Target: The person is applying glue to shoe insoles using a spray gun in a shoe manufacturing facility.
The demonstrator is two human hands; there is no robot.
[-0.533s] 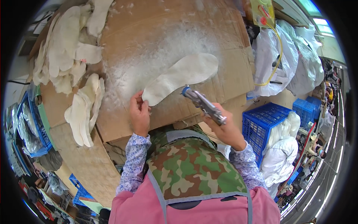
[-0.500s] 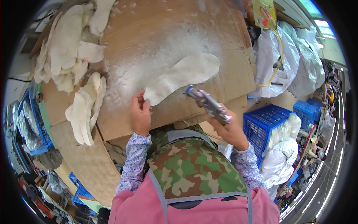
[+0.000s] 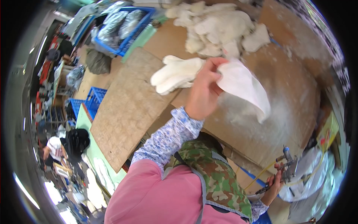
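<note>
Between the fingers and thumb of my left hand (image 3: 206, 87) is one end of a white insole-shaped piece (image 3: 246, 86), lifted above the cardboard-covered table (image 3: 238, 128). The piece hangs down to the right, slightly curled. My right hand (image 3: 275, 183) is wrapped round the handle of a metal spray gun (image 3: 288, 167), low on the right beyond the table's edge. Left of my left hand lies a small stack of white insole pieces (image 3: 177, 74).
A large heap of white pieces (image 3: 220, 28) covers the table's far side. Blue crates (image 3: 143, 22) stand at the upper left and beside a brown board (image 3: 126, 104). A yellow hose (image 3: 261, 174) runs near the spray gun. A person (image 3: 56, 149) is at the far left.
My left hand has picked the insole piece up off the table and carried it leftward. My right hand has drawn the spray gun away to the right. The view has turned left.
</note>
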